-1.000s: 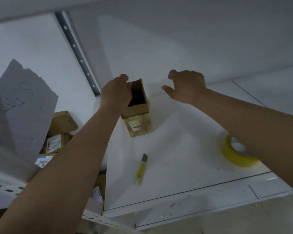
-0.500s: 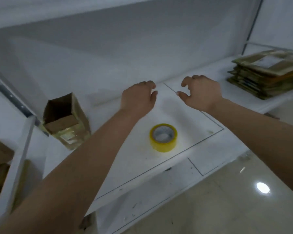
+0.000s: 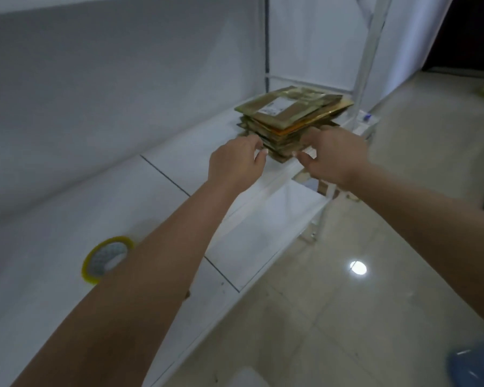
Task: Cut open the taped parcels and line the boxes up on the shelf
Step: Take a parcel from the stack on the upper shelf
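A stack of flattened, taped cardboard parcels [image 3: 289, 113] lies at the far right end of the white shelf [image 3: 95, 196], the top one bearing a white label. My left hand [image 3: 236, 163] hovers just in front of the stack's near left corner, fingers loosely curled and holding nothing. My right hand [image 3: 330, 155] reaches to the stack's near right side, fingers loosely curled, close to the lower parcels; whether it touches them is blurred. The opened box and the knife are out of view.
A roll of yellow tape [image 3: 106, 258] lies on the shelf at the lower left, partly behind my left forearm. White shelf uprights [image 3: 366, 60] stand behind the stack. Glossy tiled floor [image 3: 347, 303] lies to the right, with a blue object [image 3: 475, 364] at the bottom right.
My left hand let go of the opened box at the left end. The view swung right along the shelf, and both hands moved from over the tape roll to the parcel stack.
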Demonstrator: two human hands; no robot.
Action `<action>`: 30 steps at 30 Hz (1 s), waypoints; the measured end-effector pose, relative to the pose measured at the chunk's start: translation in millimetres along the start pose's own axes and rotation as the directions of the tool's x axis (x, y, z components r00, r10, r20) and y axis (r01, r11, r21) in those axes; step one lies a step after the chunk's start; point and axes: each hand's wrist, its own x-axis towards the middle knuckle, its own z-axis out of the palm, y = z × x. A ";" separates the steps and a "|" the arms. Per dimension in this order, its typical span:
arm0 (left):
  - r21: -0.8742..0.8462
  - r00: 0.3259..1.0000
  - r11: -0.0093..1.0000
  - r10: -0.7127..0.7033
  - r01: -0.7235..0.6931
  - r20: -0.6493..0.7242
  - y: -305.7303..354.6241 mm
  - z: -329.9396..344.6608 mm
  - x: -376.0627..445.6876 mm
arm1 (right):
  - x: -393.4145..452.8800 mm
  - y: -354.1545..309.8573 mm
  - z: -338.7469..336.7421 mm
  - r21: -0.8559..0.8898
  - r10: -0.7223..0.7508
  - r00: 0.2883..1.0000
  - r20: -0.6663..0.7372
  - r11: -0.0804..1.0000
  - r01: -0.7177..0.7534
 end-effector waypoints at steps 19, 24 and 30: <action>0.017 0.989 0.990 -0.142 0.142 0.030 -13.9 97.9 182.5 | 142.9 122.1 77.3 -0.011 0.158 0.983 0.098 0.987 -0.158; 0.010 0.948 0.952 -0.305 0.306 0.090 -25.8 122.1 221.7 | 203.1 156.9 99.9 -0.027 0.182 0.977 0.108 0.983 -0.181; -0.028 0.871 0.874 -0.481 0.486 0.099 -31.8 164.6 261.1 | 270.3 197.5 137.2 -0.034 0.144 0.970 0.197 0.990 -0.140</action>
